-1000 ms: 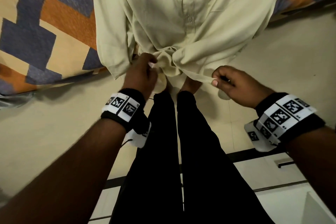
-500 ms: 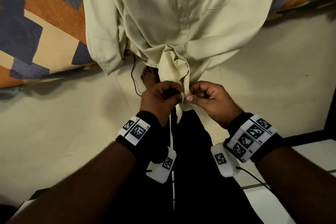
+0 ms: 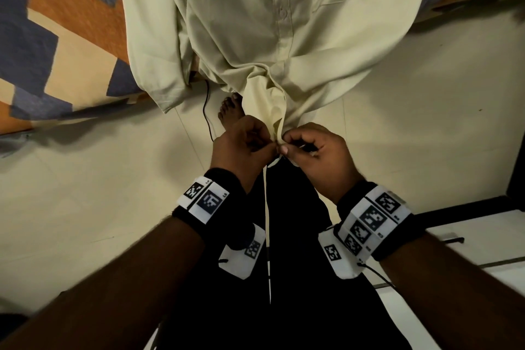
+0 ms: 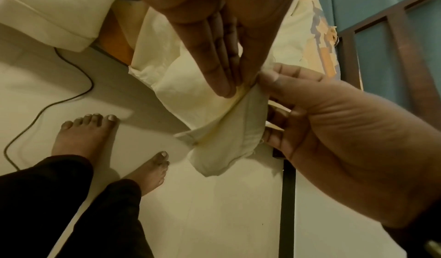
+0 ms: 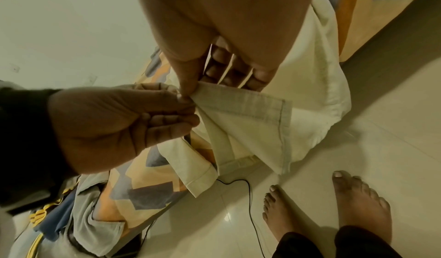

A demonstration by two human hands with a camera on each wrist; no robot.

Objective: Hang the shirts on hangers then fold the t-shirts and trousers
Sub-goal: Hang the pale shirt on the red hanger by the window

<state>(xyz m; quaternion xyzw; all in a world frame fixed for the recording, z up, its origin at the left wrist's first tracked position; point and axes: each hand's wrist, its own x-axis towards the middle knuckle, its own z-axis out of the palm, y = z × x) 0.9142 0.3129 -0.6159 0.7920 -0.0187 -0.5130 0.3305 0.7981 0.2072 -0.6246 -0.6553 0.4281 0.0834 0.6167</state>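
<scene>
A cream button-up shirt [image 3: 284, 31] lies front-up on the bed, and its lower part hangs over the bed's edge toward me. Its hem is gathered into a bunch between my hands. My left hand [image 3: 267, 148] pinches the left front edge near the hem. My right hand [image 3: 289, 148] pinches the right front edge just beside it, thumb on top. In the left wrist view the hem [image 4: 226, 139] droops below both hands. The stitched hem corner [image 5: 262, 111] shows in the right wrist view. No hanger is in view.
The bed has an orange, blue and beige patterned sheet [image 3: 56, 37]. A black cable [image 3: 207, 111] runs across the tiled floor by my bare foot [image 3: 230, 111]. More clothes [image 5: 59, 224] lie heaped on the bed at the left. White furniture [image 3: 483, 236] stands at the right.
A second ago my hands held the hem apart. They have come together at the shirt's middle and drawn the hem farther off the bed toward me.
</scene>
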